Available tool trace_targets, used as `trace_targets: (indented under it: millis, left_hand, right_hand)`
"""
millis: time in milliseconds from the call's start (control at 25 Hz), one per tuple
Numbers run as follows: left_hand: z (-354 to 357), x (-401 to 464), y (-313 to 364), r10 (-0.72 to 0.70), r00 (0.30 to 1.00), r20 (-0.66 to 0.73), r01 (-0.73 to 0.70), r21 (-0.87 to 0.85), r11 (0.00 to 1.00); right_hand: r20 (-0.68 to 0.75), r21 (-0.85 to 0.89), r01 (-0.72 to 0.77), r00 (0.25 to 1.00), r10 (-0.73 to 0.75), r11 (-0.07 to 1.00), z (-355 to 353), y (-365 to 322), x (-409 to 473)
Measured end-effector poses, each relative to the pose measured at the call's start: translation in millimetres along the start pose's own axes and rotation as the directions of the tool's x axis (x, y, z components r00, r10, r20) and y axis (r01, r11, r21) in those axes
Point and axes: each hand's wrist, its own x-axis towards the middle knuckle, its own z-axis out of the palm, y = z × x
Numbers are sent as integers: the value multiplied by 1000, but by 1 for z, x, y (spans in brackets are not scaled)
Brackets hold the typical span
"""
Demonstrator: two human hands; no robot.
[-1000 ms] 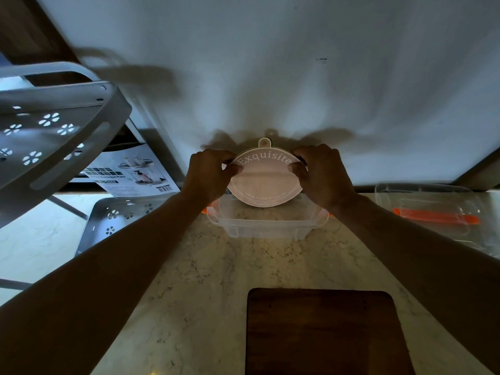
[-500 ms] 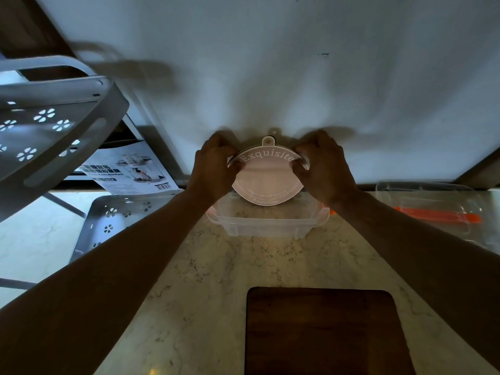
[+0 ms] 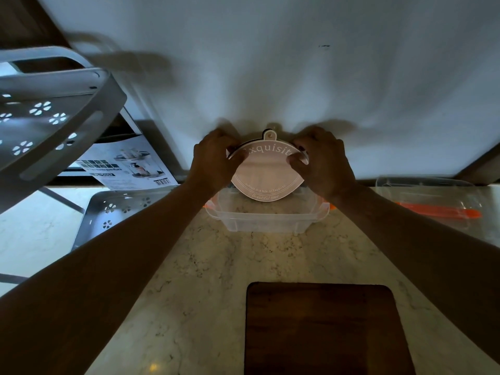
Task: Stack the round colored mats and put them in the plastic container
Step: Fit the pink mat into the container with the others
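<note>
Mats (count unclear) between two hands, over one container.

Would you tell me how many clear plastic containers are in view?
2: one container sits under the held mats; another lies far right by the wall.

Desk: pale marbled stone, grey veining, smooth with a soft sheen.
Board at 6 o'clock: dark wood, matt.
Container: clear plastic, smooth, faintly glossy.
Mats: top one pink, smooth and matt, white printed lettering.
Lid at 3 o'clock: clear plastic, orange trim.
Rack at 10 o'clock: grey-white, matt, punched with flower holes; metal or plastic unclear.
Box: printed cardboard.
Wall: white, matt.
</note>
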Motion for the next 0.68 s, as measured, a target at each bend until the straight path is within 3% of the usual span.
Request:
trace_targets:
  millis: [320, 520, 680]
  left_hand:
    - [-8, 4, 1, -26, 998, 55, 24, 42, 999]
    - [-10, 1, 2, -51, 996, 70, 49, 33, 998]
    - [-16, -4, 7, -84, 989, 118, 69, 125, 990]
  right_hand:
    - [-14, -7, -16, 1000, 16, 1000, -2, -5, 2]
    - [64, 19, -44, 997, 43, 999, -8, -5, 1]
    - [135, 5, -75, 988, 74, 997, -15, -7, -6]
